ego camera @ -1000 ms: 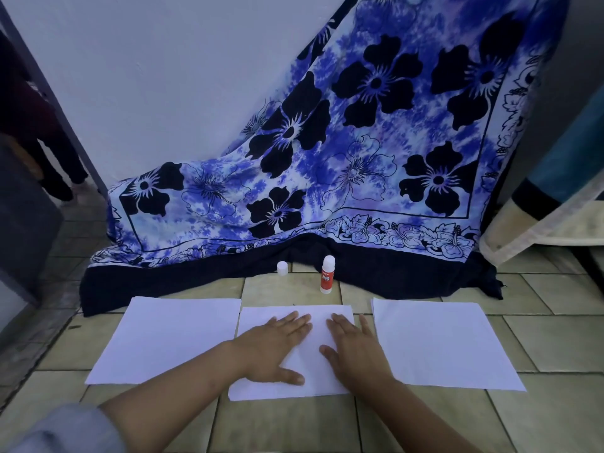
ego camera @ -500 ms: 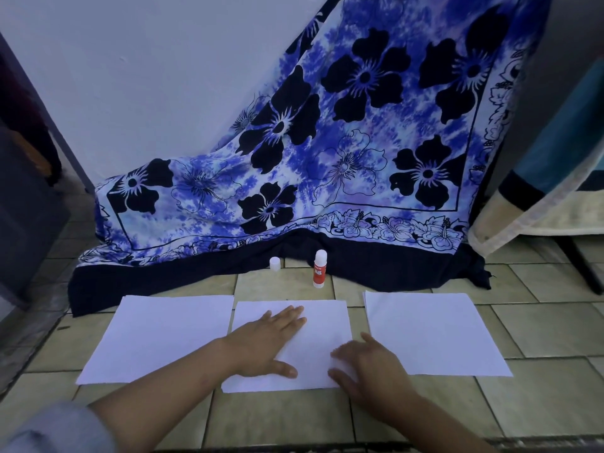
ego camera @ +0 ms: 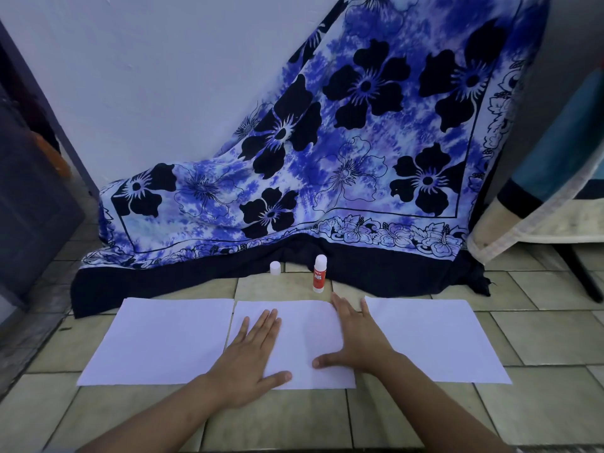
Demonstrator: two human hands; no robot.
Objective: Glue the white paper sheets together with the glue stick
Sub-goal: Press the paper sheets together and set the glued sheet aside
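We're pressing the middle sheet [ego camera: 304,335]
Left hand [ego camera: 251,358] and right hand [ego camera: 356,338] flat on it; 9 o'clock sheet [ego camera: 163,338] and 3 o'clock sheet [ego camera: 431,338] look unglued, glue stick [ego camera: 319,274] at 12.

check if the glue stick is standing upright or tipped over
Upright: the glue stick stands on its base on the tiled floor, just beyond the middle sheet.

Row on floor [ego camera: 539,328], lower centre: left sheet [ego camera: 163,338], middle sheet [ego camera: 304,325], right sheet [ego camera: 431,338]. Left hand [ego camera: 248,354], right hand [ego camera: 356,338] on middle sheet. Behind it glue stick [ego camera: 319,274], cap [ego camera: 275,268] to its left; cloth [ego camera: 327,158] behind both.
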